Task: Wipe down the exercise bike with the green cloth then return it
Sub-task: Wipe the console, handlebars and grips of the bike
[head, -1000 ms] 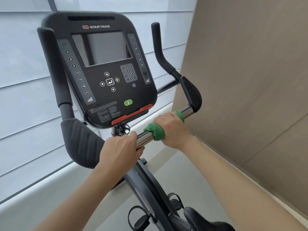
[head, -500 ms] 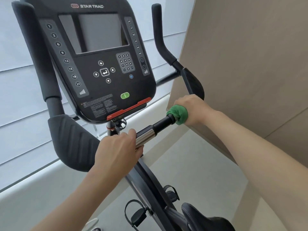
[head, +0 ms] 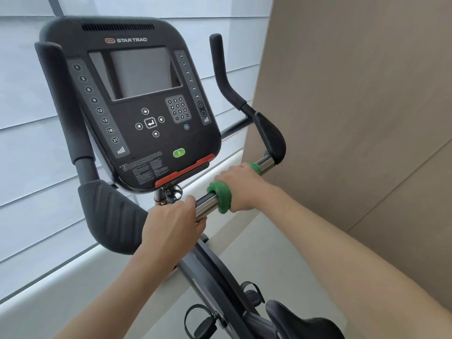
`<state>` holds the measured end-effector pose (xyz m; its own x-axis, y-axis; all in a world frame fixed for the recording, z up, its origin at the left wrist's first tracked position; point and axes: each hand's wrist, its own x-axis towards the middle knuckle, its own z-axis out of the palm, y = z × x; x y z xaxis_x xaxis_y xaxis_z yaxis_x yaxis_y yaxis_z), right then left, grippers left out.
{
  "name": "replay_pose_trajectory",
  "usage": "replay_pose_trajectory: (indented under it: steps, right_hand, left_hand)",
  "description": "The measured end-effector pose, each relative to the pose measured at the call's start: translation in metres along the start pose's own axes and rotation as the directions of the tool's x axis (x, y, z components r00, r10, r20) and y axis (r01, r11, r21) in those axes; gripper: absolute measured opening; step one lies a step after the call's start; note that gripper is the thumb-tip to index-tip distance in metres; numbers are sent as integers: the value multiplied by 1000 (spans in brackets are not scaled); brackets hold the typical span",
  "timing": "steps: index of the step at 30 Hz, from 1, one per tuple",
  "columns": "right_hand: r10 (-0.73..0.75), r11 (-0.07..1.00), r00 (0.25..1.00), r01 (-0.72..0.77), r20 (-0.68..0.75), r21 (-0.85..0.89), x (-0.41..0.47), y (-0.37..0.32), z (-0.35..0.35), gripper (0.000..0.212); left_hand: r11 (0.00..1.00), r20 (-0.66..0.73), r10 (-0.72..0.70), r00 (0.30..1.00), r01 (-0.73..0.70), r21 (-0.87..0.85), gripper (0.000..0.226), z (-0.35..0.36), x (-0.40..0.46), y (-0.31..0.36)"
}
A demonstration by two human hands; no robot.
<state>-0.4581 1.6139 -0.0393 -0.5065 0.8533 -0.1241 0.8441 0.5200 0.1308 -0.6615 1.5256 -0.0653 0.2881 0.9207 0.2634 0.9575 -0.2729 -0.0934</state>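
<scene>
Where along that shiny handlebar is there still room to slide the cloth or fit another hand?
One short bare patch of the metal bar lies between the left hand and the green cloth. Another sits between the right hand and the black elbow pad. Neither looks wide enough for a full grip. Under the console, at the stem, it is crowded.

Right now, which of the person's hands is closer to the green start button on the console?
Left. The left hand grips the bar below the green button; the right hand, holding the green cloth, sits farther right.
</scene>
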Motion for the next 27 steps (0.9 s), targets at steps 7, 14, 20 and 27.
replay_pose_trajectory:
  steps: [7,14,20,27]
  right_hand:
    - [-69,993,961,93,-269,79,-9,0,23,29]
    - [-52,998,987,56,-151,18,-4,68,7,36]
    - [87,993,972,-68,-217,92,-13,103,12,34]
    - [190,979,948,-166,-254,114,-19,71,15,36]
  left_hand:
    - [1000,22,26,999,-27,5,41,-3,-2,-2]
    - [999,26,34,999,-34,3,42,2,2,-3]
    - [1000,12,27,1000,-27,-9,41,5,3,-1]
    - [974,-144,21,989,-53,-222,35,-7,-5,-2]
